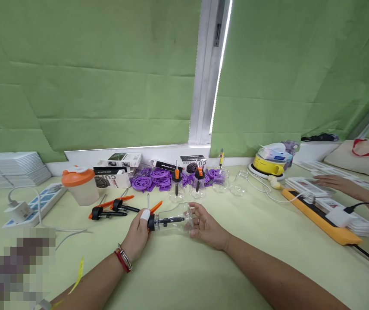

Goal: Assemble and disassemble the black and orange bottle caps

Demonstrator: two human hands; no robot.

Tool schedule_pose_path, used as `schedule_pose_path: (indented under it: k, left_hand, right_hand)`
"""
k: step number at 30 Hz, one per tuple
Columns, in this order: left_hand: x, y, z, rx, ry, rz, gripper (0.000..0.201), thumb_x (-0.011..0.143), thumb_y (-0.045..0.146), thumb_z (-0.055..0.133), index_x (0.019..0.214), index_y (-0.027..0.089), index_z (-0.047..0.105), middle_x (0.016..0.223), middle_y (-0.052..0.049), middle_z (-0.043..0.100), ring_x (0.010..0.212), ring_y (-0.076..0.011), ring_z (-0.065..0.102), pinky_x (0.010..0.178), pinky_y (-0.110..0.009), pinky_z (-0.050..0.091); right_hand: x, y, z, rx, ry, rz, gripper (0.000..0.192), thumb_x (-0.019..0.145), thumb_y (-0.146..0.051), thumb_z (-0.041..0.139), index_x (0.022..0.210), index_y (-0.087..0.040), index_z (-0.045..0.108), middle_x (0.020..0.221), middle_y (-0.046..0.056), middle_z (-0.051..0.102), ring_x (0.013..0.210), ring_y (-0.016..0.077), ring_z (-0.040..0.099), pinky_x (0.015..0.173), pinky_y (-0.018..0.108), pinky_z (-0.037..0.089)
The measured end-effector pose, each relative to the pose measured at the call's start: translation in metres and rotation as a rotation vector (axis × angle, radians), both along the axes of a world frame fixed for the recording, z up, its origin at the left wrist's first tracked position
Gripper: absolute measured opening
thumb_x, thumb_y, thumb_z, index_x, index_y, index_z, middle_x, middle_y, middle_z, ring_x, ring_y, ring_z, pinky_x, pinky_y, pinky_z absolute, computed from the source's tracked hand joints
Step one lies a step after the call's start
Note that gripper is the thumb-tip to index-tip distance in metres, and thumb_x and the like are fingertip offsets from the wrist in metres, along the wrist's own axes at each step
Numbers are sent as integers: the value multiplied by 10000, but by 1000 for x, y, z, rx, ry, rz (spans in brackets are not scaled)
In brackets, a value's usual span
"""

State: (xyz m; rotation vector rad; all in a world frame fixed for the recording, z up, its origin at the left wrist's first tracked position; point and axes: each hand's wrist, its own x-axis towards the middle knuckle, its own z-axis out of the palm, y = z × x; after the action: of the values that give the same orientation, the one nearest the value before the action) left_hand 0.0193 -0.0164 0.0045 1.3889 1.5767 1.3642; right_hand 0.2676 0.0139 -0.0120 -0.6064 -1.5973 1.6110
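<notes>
A clear glass bottle (pixel 179 213) lies on its side between my hands, just over the table. My left hand (pixel 139 230) is closed around the black and orange spray cap (pixel 151 223) at its neck; a black tube from the cap reaches inside the bottle. With curled fingers my right hand (pixel 205 226) grips the wide base end. Left of them, loose black and orange spray tops (pixel 107 211) lie on the table. Behind stand glass bottles with such tops (pixel 177 185) fitted, and a bare glass bottle (pixel 239 185).
Purple plastic parts (pixel 148 180) and small boxes (pixel 111 177) line the wall. An orange-lidded cup (pixel 80 187) and a white power strip (pixel 45 202) stand left. An orange power strip (pixel 320 217) with cords lies right, near another person's hand (pixel 336 184) on stacked printed cards.
</notes>
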Motion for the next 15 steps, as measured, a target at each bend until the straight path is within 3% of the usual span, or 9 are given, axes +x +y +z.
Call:
schedule_pose_path:
  k: [5, 9, 12, 15]
  left_hand:
    - [0, -3, -1, -37, -34, -52, 374, 871, 518, 345, 825, 199, 536, 643, 28, 469, 555, -135, 428, 519, -249, 361]
    - [2, -4, 1, -28, -16, -50, 401, 865, 539, 348, 853, 194, 552, 682, 12, 505, 579, -144, 447, 533, -256, 373]
    - [3, -3, 1, -9, 10, -44, 409, 850, 541, 367, 849, 190, 577, 661, 8, 518, 608, -157, 473, 567, -265, 385]
    - [2, -1, -1, -14, 10, -28, 418, 844, 534, 370, 880, 186, 598, 641, 7, 525, 627, -167, 491, 594, -272, 391]
  right_hand:
    - [0, 2, -5, -42, -82, -13, 790, 757, -471, 687, 1391, -312, 243, 1025, 53, 487, 753, 148, 604, 648, 312, 476]
    - [0, 4, -5, 9, -146, -37, 678, 800, -591, 561, 1340, -222, 381, 894, 41, 508, 640, 129, 555, 527, 263, 427]
    - [0, 3, -2, 88, -126, -41, 615, 812, -609, 527, 1268, -198, 491, 878, 42, 506, 681, 124, 502, 605, 282, 453]
    - [1, 1, 1, 66, -73, -68, 697, 790, -567, 596, 1374, -264, 368, 1088, 83, 478, 851, 157, 505, 738, 328, 470]
